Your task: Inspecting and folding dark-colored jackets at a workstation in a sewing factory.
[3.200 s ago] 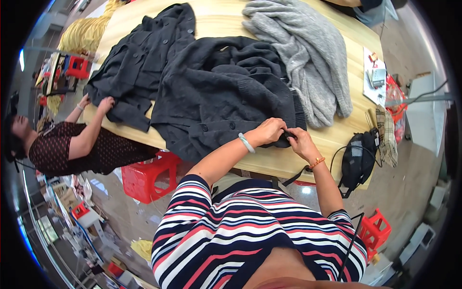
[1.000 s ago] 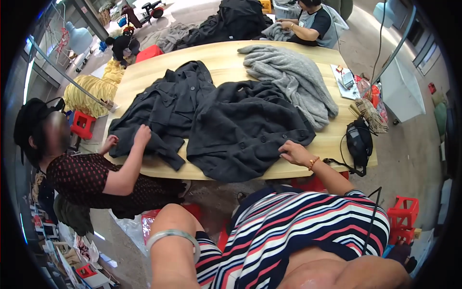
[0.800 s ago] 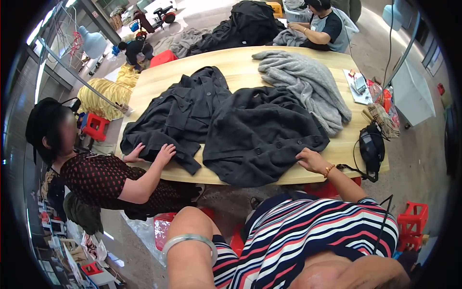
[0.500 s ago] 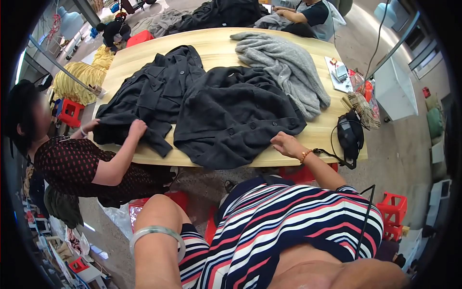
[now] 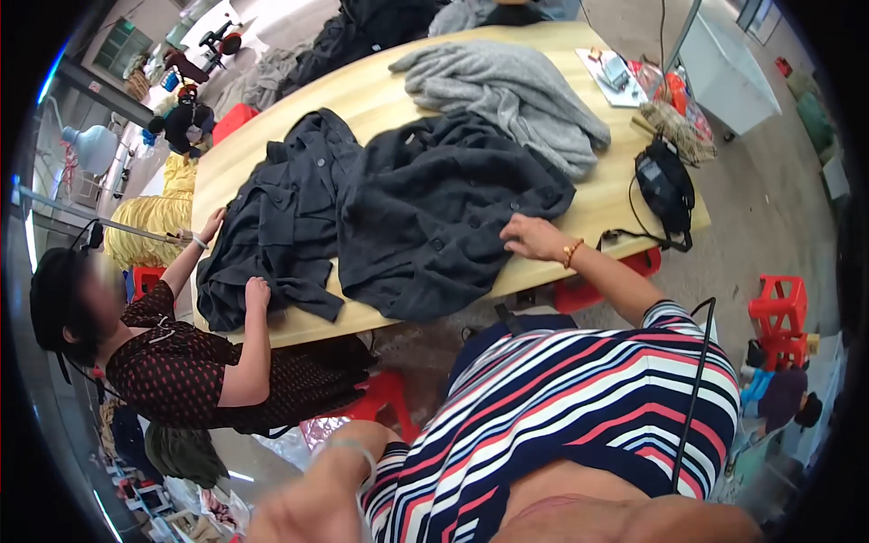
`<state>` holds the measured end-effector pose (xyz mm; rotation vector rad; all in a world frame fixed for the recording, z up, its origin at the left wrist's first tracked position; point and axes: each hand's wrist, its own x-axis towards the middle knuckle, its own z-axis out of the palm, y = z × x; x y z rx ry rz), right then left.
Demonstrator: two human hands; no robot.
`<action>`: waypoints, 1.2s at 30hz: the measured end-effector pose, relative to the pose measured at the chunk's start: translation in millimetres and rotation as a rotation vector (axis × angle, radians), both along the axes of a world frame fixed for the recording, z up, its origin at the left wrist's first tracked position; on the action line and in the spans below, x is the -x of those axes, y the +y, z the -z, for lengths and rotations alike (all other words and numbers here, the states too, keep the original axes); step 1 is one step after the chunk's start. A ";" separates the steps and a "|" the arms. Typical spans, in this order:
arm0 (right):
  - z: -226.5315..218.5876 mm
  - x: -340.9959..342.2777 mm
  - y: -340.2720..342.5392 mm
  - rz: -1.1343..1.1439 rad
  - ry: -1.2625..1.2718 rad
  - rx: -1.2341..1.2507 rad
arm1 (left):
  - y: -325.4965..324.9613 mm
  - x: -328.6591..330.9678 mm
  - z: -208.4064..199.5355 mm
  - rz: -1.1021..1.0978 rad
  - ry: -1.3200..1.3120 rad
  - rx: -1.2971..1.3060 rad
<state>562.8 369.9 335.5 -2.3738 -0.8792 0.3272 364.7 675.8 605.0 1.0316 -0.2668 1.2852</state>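
Observation:
A dark grey buttoned cardigan [image 5: 425, 217] lies spread on the wooden table [image 5: 625, 195] in front of me. My right hand [image 5: 536, 238], with a beaded bracelet at its wrist, rests at the cardigan's near right edge, fingers bent and closed on the cloth near the buttons. Low in the picture and close to the camera, my left hand [image 5: 303, 507] is smeared by motion, so its fingers cannot be made out; a pale bangle [image 5: 358, 452] circles that arm. To the left, a co-worker's two hands touch another dark garment [image 5: 281, 217].
A light grey knit [image 5: 511, 95] lies behind the cardigan. At the table's right stand a black pouch [image 5: 663, 190] with a strap and a white board [image 5: 611, 77] with small items. The co-worker [image 5: 172, 362] stands close on my left. Red stools [image 5: 778, 308] stand on the right.
My left hand has come up into the lower part of the picture. My right hand stays at the cardigan's edge. The view has turned, and the co-worker's far hand has moved up along the other garment.

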 end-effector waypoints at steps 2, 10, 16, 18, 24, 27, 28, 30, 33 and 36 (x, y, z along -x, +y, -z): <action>-4.8 -1.4 -7.7 0.085 0.033 -0.035 | -8.1 -55.2 24.3 -0.070 0.322 0.004; 15.0 15.3 -20.4 0.194 0.118 0.063 | 66.6 -83.3 372.0 -0.034 1.646 0.475; 9.5 25.0 1.5 0.166 0.058 0.056 | 62.4 -91.6 405.4 0.173 1.444 0.163; -11.5 26.4 15.8 0.143 -0.086 0.014 | 40.5 -96.3 332.0 0.320 1.213 -0.045; -54.3 17.3 99.5 0.148 -0.591 -0.185 | -10.1 -70.2 86.3 1.172 0.535 -0.976; -88.4 8.2 116.4 -0.152 -0.138 -0.311 | 9.0 -60.6 64.5 1.090 0.545 -1.131; -95.1 9.3 126.2 -0.178 -0.167 -0.456 | 23.4 -51.2 72.1 0.985 0.591 -0.947; -110.1 17.6 137.4 -0.307 0.014 -0.743 | 45.4 -20.9 108.8 0.759 0.605 -0.671; -138.5 38.3 153.2 -0.377 0.301 -0.906 | 100.7 21.9 196.9 0.533 1.284 -0.320; -164.1 50.0 168.1 -0.465 0.456 -0.853 | 74.2 11.9 202.2 0.564 1.280 -0.289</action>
